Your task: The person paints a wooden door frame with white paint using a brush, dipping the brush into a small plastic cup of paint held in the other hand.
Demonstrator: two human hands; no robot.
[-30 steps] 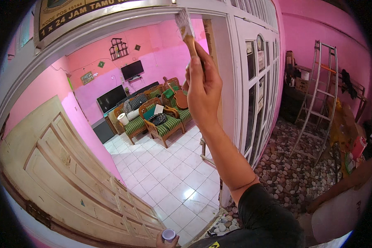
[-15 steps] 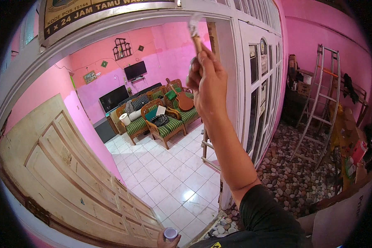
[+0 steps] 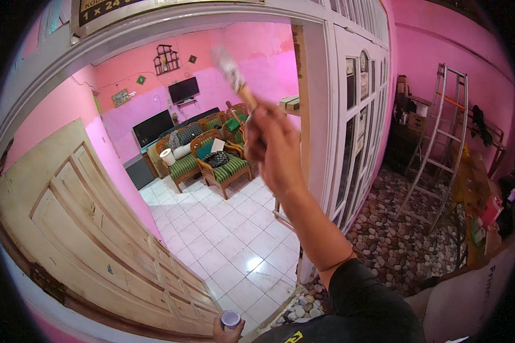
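Note:
My right hand is raised in front of the doorway, its fingers closed round the wooden handle of a paintbrush. The bristle end, whitish and blurred by motion, points up and to the left, apart from the frame. Low at the bottom edge, my left hand grips a small round cup with a pale purple inside. White paint covers the door frame, which stands just right of my right wrist. A signboard hangs above the opening.
A bare wooden door stands open at left. Inside, green-striped chairs stand on white tile floor. On the right a metal ladder rises from a pebble floor, beside boxes and clutter.
My right hand has moved down and slightly left, and the brush has tipped from nearly upright to leaning left. My left hand still holds the cup. The view has shifted a little.

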